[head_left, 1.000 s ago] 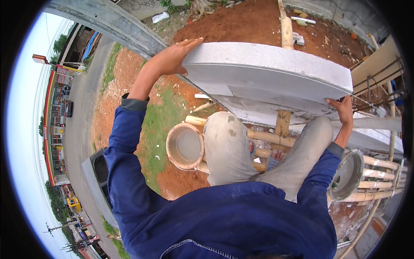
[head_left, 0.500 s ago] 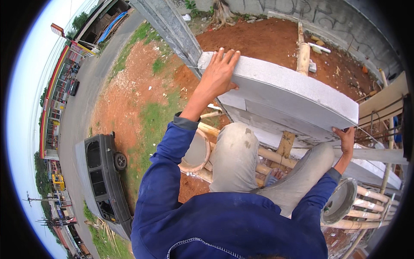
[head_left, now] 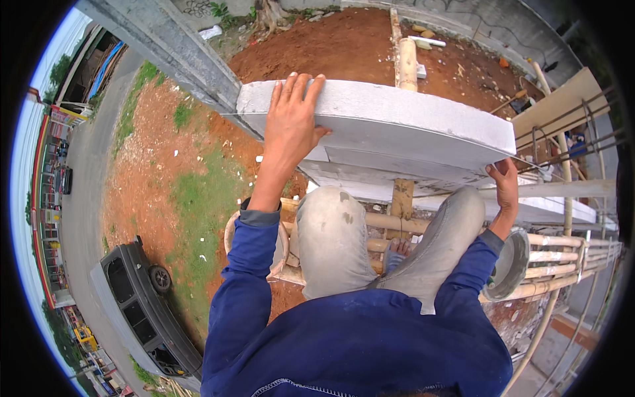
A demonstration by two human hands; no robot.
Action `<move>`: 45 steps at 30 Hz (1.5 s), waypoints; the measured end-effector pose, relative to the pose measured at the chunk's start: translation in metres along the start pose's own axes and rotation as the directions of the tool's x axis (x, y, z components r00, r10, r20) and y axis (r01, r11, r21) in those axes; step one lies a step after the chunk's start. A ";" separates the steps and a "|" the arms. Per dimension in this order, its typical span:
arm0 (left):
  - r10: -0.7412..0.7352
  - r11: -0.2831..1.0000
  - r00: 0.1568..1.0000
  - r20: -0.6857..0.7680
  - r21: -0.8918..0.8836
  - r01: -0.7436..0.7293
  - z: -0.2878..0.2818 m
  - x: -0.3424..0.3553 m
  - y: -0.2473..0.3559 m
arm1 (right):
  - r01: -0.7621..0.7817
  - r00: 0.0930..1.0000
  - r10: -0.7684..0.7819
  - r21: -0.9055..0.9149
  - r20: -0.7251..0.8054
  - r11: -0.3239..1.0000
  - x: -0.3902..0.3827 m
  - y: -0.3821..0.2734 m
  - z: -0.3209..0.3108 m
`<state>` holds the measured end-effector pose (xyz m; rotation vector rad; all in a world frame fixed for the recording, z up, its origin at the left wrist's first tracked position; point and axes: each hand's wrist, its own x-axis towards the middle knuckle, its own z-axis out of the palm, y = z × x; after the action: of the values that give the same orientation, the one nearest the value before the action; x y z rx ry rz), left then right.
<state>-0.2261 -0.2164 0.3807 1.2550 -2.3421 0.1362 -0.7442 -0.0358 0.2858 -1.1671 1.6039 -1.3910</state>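
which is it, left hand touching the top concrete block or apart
Touching: the head view shows the left hand laid over the edge of the top concrete block.

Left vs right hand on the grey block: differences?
The left hand lies over the top of the grey block, near its left end; the right hand is at the lower corner of the right end. Left fingers show, stretched; right fingers are partly hidden. Both are bare and touch the block.

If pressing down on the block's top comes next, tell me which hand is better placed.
Probably the left hand: its fingers lie flat over the top of the block, near the post. The right hand sits lower, at the block's opposite end.
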 end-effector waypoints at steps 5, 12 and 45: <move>-0.026 0.999 0.998 0.050 0.044 0.024 0.000 0.002 0.003 | -0.165 0.965 0.113 -0.215 -0.235 0.963 -0.057 -0.058 -0.003; 0.065 0.995 0.995 0.070 0.065 -0.070 0.002 0.008 0.005 | -0.428 0.819 0.283 -0.203 -0.498 0.881 -0.196 0.040 0.003; 0.085 0.995 0.987 0.139 0.043 -0.092 0.019 0.024 0.088 | 0.047 0.946 -0.118 -0.233 -0.301 0.971 -0.157 -0.176 0.068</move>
<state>-0.3148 -0.1898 0.3860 1.2188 -2.5277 0.1413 -0.5952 0.0851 0.4392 -1.1975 1.9972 -1.5415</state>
